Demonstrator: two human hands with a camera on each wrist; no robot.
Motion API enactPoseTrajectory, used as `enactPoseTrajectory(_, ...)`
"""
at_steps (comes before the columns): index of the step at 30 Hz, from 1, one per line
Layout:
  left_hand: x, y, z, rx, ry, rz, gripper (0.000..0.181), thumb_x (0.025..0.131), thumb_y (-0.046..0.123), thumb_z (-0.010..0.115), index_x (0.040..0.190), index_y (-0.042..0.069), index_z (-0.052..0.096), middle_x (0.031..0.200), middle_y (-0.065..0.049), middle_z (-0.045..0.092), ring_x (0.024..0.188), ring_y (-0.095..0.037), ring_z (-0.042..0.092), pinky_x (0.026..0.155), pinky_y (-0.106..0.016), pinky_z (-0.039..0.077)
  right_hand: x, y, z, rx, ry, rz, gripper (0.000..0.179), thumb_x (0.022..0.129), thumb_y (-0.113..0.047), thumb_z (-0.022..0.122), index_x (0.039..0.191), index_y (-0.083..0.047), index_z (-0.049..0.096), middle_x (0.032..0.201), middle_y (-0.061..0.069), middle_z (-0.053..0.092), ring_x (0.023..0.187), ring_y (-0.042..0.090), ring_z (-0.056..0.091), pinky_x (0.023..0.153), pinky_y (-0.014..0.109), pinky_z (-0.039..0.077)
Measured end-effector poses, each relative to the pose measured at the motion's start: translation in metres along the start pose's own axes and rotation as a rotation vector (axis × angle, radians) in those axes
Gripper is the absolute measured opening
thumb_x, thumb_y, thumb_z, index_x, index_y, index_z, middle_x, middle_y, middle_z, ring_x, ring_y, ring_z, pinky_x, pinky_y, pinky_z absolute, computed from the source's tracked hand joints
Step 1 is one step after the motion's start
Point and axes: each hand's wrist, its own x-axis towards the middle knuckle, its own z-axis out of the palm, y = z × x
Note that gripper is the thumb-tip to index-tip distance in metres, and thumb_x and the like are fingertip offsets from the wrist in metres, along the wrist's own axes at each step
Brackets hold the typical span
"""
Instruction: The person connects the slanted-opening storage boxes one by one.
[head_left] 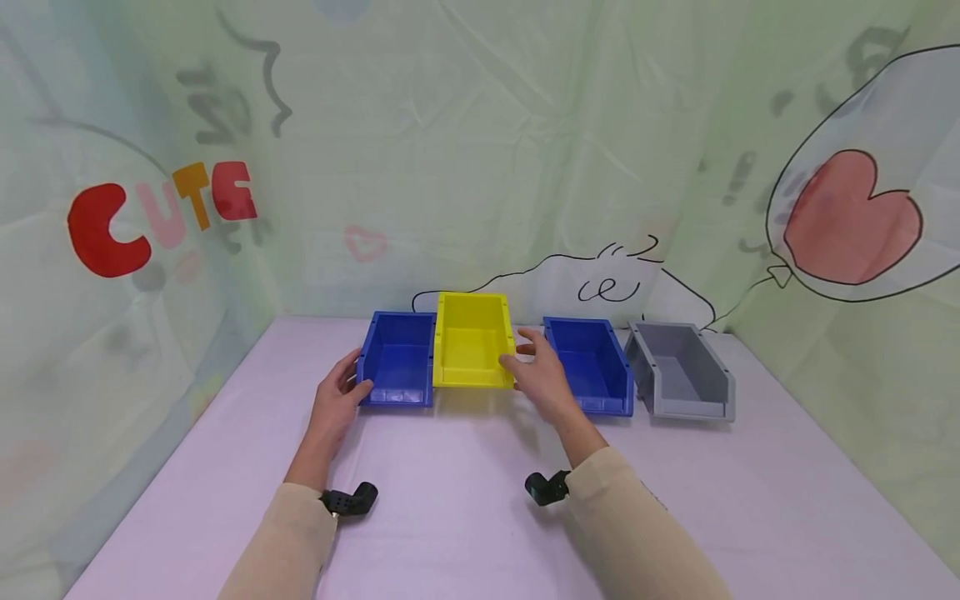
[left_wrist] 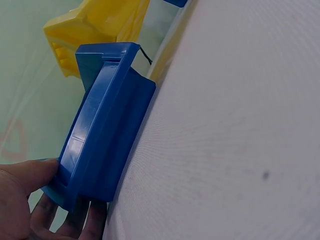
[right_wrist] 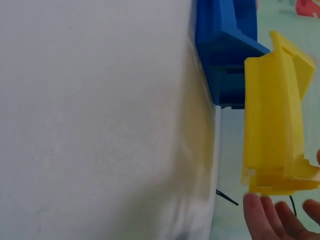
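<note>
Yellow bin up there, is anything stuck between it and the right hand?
No, nothing visible: the right hand holds the yellow bin by its right side. The right blue bin is beyond that hand, not between them.

You count two blue bins (head_left: 399,358) (head_left: 588,358), one yellow bin (head_left: 472,343) and one grey bin (head_left: 682,371), four in all. You have two hands (head_left: 337,402) (head_left: 543,379), two sleeves (head_left: 285,542) (head_left: 641,533), two black wrist cameras (head_left: 352,500) (head_left: 546,488) and one table (head_left: 442,525). You see four coloured letters (head_left: 192,190) and one drawn balloon (head_left: 926,117).

Printed pale-green sheeting (head_left: 480,183) backs and flanks a lilac table (head_left: 442,517).
</note>
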Motion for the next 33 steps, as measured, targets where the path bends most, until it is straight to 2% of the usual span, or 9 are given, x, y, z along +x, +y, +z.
enactPoseTrajectory(7, 0.0, -0.001, -0.001, -0.001, 0.0, 0.008, 0.063, 0.103, 0.001, 0.057, 0.161, 0.016, 0.037, 0.164, -0.018, 0.038, 0.152, -0.038, 0.038, 0.126, -0.046, 0.034, -0.002, -0.004, 0.005, -0.111, 0.09, -0.195, 0.075, 0.099, -0.03, 0.066, 0.162, -0.012, 0.029, 0.159, 0.02, 0.039, 0.141, 0.04, 0.045, 0.116, 0.056, 0.043)
enactPoseTrajectory(14, 0.0, -0.001, -0.001, 0.005, -0.014, 0.01, 0.064, 0.103, 0.001, 0.055, 0.162, 0.016, 0.035, 0.165, -0.018, 0.037, 0.151, -0.039, 0.038, 0.125, -0.047, 0.034, -0.009, -0.018, 0.014, -0.17, 0.137, -0.288, 0.078, 0.096, -0.035, 0.067, 0.163, -0.015, 0.03, 0.164, 0.016, 0.033, 0.149, 0.039, 0.035, 0.123, 0.062, 0.032)
enactPoseTrajectory(21, 0.0, -0.001, -0.001, 0.003, -0.019, 0.028, 0.064, 0.103, -0.001, 0.055, 0.162, 0.014, 0.034, 0.164, -0.019, 0.037, 0.151, -0.039, 0.038, 0.125, -0.048, 0.034, -0.013, -0.027, 0.025, -0.262, 0.156, -0.455, 0.076, 0.094, -0.03, 0.07, 0.16, -0.013, 0.036, 0.161, 0.017, 0.036, 0.147, 0.039, 0.037, 0.119, 0.06, 0.039)
enactPoseTrajectory(27, 0.002, -0.002, -0.002, 0.006, -0.017, 0.035, 0.064, 0.103, -0.001, 0.055, 0.162, 0.014, 0.035, 0.164, -0.019, 0.038, 0.151, -0.039, 0.038, 0.126, -0.048, 0.034, -0.017, -0.036, 0.033, -0.352, 0.093, -0.57, 0.075, 0.094, -0.029, 0.073, 0.159, -0.013, 0.039, 0.163, 0.02, 0.034, 0.148, 0.044, 0.036, 0.111, 0.061, 0.048)
enactPoseTrajectory(33, 0.002, -0.002, 0.0, -0.004, -0.025, 0.026, 0.064, 0.103, 0.0, 0.054, 0.162, 0.016, 0.034, 0.165, -0.018, 0.036, 0.152, -0.039, 0.036, 0.126, -0.048, 0.033, -0.015, -0.041, 0.043, -0.46, -0.042, -0.591, 0.077, 0.096, -0.031, 0.073, 0.161, -0.02, 0.034, 0.167, 0.015, 0.03, 0.149, 0.04, 0.039, 0.112, 0.058, 0.048)
